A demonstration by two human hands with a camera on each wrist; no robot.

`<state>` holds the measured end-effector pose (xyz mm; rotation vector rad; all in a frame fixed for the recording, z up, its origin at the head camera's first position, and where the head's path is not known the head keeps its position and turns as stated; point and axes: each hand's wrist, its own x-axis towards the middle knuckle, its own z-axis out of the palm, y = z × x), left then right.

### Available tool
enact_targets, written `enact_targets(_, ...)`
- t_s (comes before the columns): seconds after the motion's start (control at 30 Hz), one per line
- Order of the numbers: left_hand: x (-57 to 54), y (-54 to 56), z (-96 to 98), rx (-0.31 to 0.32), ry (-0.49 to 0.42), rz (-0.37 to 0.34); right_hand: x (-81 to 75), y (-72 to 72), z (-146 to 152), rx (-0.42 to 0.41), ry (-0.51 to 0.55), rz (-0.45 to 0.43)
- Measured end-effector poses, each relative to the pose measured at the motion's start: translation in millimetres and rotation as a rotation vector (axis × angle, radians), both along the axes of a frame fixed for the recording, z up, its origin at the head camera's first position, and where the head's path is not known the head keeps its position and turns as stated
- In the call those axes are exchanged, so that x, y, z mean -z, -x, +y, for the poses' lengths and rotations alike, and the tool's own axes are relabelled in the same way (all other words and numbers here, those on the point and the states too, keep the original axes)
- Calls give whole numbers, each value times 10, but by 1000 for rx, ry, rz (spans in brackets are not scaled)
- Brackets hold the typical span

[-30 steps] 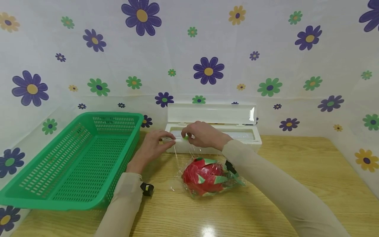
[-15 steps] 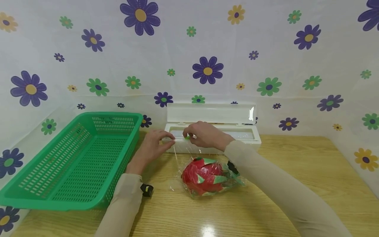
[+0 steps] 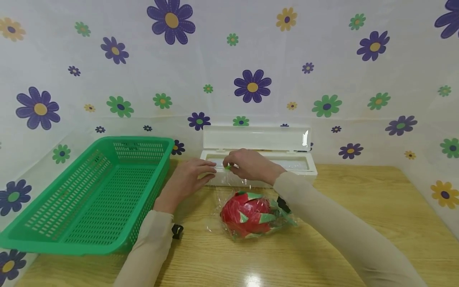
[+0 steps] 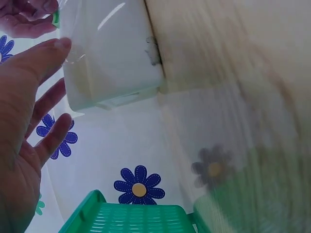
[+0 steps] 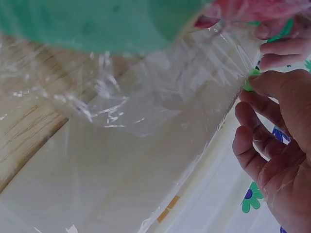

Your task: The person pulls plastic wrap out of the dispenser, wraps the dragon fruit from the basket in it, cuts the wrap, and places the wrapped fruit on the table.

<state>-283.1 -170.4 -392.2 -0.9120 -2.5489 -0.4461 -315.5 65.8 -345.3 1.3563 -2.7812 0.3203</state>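
Pinching the green slider [image 3: 228,168] in your right hand [image 3: 251,164], you had the fingers of your left hand [image 3: 186,178] loosely spread at the edge of the clear film [image 5: 104,107], seemingly to steady it along the white box [image 3: 307,173], with the dragon fruit [image 3: 247,215] amid film just in front.

From here I can't tell home from studio: I see a wood-grain table [image 3: 344,231] screened behind and on both sides by flower-printed sheeting [image 3: 211,52].

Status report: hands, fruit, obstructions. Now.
Right hand pinches green slider; left hand at left end of white box. Dragon fruit under clear film. Green basket aside, apparently not blocking.
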Motion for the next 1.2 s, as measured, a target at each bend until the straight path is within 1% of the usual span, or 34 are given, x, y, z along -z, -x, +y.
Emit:
enact_targets(0.07, 19, 7, 2, 4, 34, 40, -1, 1, 4, 0, 4, -2)
enact_targets(0.17, 42, 7, 10, 13, 55, 94, 4, -1, 7, 4, 10, -5)
enact_targets(0.27, 64, 1, 26, 11, 65, 113, 14, -3, 1, 8, 12, -9)
enact_targets(0.4, 83, -13, 42, -21, 91, 105, 28, -8, -3, 4, 16, -13)
enact_targets(0.53, 90, -19, 52, -59, 109, 84, 32, -19, 4, 1, 28, 3)
enact_targets(0.73, 108, -22, 70, -89, 112, 66, 40, -34, 13, 6, 33, 6)
enact_targets(0.9, 123, -24, 85, -125, 130, 73, 42, -33, 12, 9, 37, 10)
enact_targets(1.03, 116, -28, 94, -150, 164, 89, 46, -23, 17, 18, 35, 9)
enact_targets(1.2, 92, -30, 98, -159, 205, 102, 42, -24, 34, 19, 31, 8)
